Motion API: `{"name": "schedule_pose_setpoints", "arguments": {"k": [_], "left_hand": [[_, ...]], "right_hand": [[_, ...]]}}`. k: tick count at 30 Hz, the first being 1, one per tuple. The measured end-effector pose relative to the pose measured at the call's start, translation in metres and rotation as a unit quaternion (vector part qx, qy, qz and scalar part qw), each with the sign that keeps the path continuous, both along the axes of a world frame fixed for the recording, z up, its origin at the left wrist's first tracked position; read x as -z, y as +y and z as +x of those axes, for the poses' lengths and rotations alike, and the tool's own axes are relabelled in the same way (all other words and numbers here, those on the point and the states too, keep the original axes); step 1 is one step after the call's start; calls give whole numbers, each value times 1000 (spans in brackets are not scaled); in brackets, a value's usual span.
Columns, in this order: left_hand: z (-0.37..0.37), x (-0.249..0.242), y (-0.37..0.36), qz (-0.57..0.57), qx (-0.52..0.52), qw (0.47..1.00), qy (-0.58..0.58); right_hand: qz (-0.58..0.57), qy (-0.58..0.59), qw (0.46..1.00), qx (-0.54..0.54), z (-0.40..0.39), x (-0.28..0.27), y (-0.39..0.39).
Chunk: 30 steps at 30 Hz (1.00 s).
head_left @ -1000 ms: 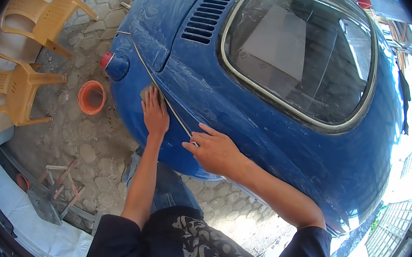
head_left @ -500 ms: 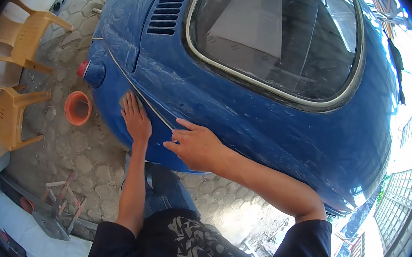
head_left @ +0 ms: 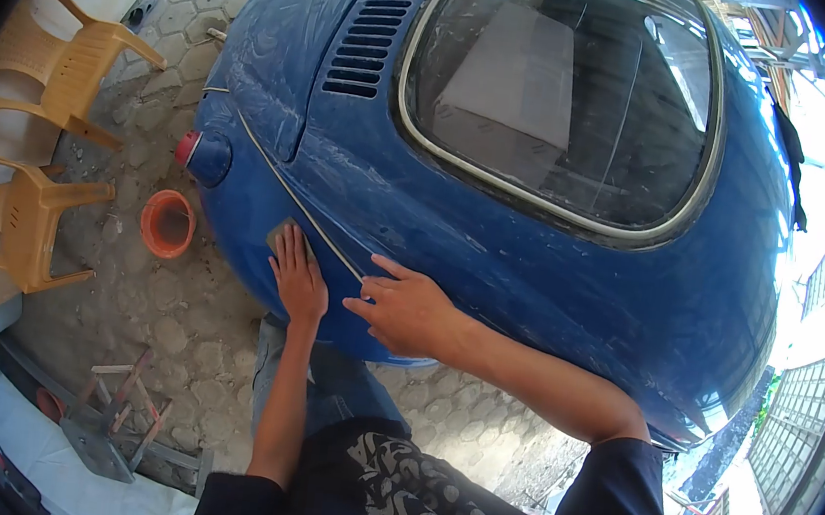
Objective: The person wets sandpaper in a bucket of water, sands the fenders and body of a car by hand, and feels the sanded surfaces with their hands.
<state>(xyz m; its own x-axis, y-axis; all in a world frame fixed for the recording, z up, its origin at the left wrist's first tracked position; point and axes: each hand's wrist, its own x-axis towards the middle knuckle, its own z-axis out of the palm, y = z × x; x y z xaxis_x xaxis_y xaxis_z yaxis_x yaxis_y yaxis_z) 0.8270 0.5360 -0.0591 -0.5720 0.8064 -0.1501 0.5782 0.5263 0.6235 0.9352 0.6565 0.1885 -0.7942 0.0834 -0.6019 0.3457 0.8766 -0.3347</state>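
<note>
My left hand [head_left: 300,276] lies on the rear fender of a blue car [head_left: 493,256], its fingers over a thin grey-brown pad [head_left: 279,232] pressed against the paint. Along the seam between fender and body runs a thin pale strip [head_left: 289,191]. The lower visible end of this strip meets the fingers of my right hand [head_left: 405,307]. One finger of that hand is stretched out above the strip and the others are bent around its end. What lies under the right palm is hidden.
Two tan plastic chairs [head_left: 68,71] stand at the left on stone paving. An orange bucket [head_left: 167,224] sits near the fender, below the red tail light [head_left: 186,147]. A metal frame [head_left: 131,399] is at the lower left. The rear window [head_left: 560,102] is above my hands.
The car and chairs appear shifted slightly right or down as the view moves. My left hand remains on the pad; the outstretched finger of my right hand stays near the strip.
</note>
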Motion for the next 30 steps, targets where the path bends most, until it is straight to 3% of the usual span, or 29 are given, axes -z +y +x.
{"name": "schedule_pose_setpoints", "arguments": {"k": [3,9,15,23,30], "left_hand": [[-9,8,2,10,17,999,36],[-63,30,79,-12,-45,999,15],[-4,2,-3,-22,-36,999,-13],[-76,28,91,-51,-36,998,-11],[-16,13,3,4,-14,1000,10]], "right_hand": [[-7,-5,1000,7,1,0,-4],[-8,0,1000,16,5,-1,-5],[-7,-2,1000,2,-1,-1,-3],[11,0,1000,-6,5,5,-5],[38,24,999,-22,4,1,-8]]}}
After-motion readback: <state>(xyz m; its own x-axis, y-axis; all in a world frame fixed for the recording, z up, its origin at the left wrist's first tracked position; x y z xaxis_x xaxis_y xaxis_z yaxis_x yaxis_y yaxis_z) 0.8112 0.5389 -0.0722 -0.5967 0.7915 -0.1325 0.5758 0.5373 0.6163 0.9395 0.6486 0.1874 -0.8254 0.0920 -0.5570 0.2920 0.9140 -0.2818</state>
